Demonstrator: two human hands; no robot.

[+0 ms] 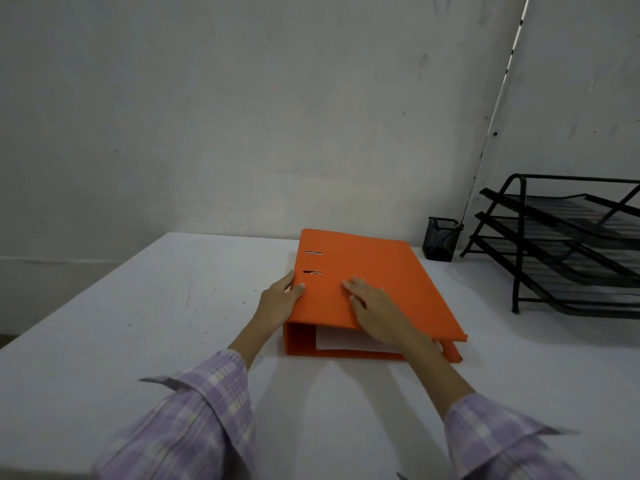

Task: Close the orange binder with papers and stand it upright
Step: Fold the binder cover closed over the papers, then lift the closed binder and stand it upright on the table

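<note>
The orange binder [374, 271] lies flat on the white table [138, 323], cover down and closed, its spine on the left. White papers [332, 341] show through the near open end. My left hand [278, 301] grips the spine's near corner, thumb on top of the cover. My right hand [379, 311] rests flat on the cover, fingers spread, palm near the front edge.
A black mesh pen cup [441, 239] stands behind the binder to the right. A black three-tier paper tray rack [568, 244] fills the right side. A grey wall [242, 116] runs behind the table. The table's left edge falls off at the left.
</note>
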